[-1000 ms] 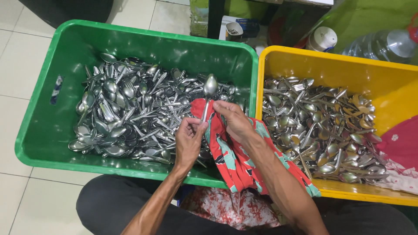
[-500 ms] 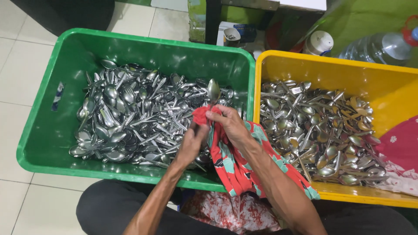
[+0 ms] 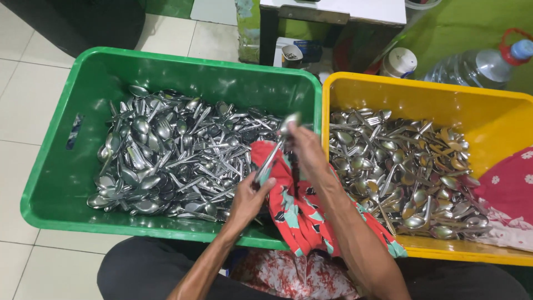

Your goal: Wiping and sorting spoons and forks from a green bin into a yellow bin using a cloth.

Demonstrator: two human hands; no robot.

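Note:
My left hand (image 3: 248, 199) pinches the handle end of a steel spoon (image 3: 276, 147) that slants up to the right, blurred by motion. My right hand (image 3: 304, 149) is at the spoon's bowl, fingers closed on it together with a red cloth with teal and black flowers (image 3: 294, 205). The cloth drapes over my right forearm and the wall between the bins. Both hands hover over the right end of the green bin (image 3: 66, 178), which holds a heap of spoons and forks (image 3: 166, 150).
A yellow bin (image 3: 499, 111) on the right holds more steel cutlery (image 3: 400, 166) and a red patterned cloth (image 3: 508, 189) at its right edge. Behind the bins stand a large water bottle (image 3: 472, 66), a white lidded jar (image 3: 398, 62) and a table leg (image 3: 267, 33). White floor tiles lie to the left.
The spoon stood upright with its bowl above my hands; now it slants right. My right hand slid up to the bowl and my left hand dropped lower along the handle.

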